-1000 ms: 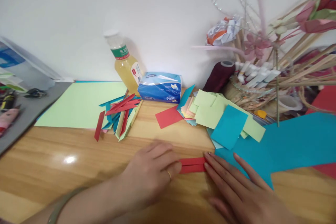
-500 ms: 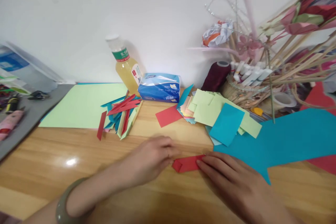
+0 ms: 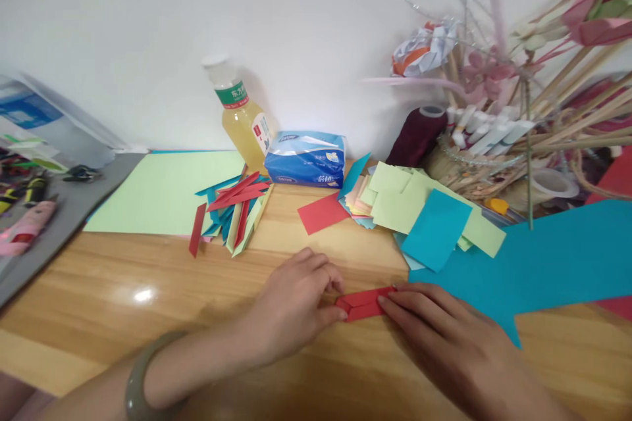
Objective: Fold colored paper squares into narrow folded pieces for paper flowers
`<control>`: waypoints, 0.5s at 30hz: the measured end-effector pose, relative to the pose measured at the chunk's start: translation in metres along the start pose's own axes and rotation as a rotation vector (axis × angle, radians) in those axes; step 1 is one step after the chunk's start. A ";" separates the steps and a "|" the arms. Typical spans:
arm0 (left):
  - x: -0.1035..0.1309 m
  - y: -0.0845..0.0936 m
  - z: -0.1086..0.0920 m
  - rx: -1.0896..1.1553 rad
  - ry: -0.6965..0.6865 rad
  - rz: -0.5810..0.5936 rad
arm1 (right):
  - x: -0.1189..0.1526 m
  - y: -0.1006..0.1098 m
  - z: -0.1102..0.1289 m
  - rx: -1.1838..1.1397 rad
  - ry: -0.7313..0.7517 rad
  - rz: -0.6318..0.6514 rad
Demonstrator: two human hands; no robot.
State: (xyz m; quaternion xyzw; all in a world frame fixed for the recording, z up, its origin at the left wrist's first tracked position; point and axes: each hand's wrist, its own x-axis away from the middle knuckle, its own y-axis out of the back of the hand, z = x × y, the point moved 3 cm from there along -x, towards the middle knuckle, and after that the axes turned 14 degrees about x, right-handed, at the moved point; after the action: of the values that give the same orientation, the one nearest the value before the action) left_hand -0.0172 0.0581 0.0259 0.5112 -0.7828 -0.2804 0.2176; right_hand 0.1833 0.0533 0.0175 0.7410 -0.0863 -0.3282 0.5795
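A folded red paper strip lies on the wooden table in front of me, creased lengthwise, with a slanted fold at its left end. My left hand, a bangle on its wrist, has its thumb and curled forefinger at that left end. At the other end, my right hand pinches the strip between thumb and fingers, which hide its right tip. Beyond my left hand is a pile of folded red, teal and green paper strips. A flat red paper rectangle lies farther off, beside a stack of light green paper pieces.
A bottle of yellow drink and a blue tissue pack stand by the wall. Teal sheets and a basket of sticks and paper flowers are at right. Tools, including a pink glue gun, lie on a grey mat at left.
The view has shifted slightly, so things appear a little farther right. My left thumb has come onto the strip's left end, and the folded flap there now shows a long crease.
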 end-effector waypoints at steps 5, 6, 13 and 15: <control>0.001 0.001 0.002 0.058 -0.112 -0.075 | 0.000 -0.004 -0.002 -0.050 -0.007 -0.008; 0.002 0.002 0.001 0.056 -0.159 -0.097 | 0.001 -0.004 -0.002 -0.057 -0.008 -0.005; 0.009 -0.013 -0.009 -0.338 -0.535 -0.097 | -0.002 -0.004 -0.003 -0.032 0.018 0.009; 0.009 -0.017 -0.008 -0.366 -0.545 -0.119 | -0.003 -0.003 -0.003 -0.009 0.005 -0.010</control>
State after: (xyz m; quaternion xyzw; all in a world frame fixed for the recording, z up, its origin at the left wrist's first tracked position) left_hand -0.0038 0.0427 0.0209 0.4145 -0.7176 -0.5551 0.0715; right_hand 0.1816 0.0579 0.0165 0.7398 -0.0795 -0.3295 0.5812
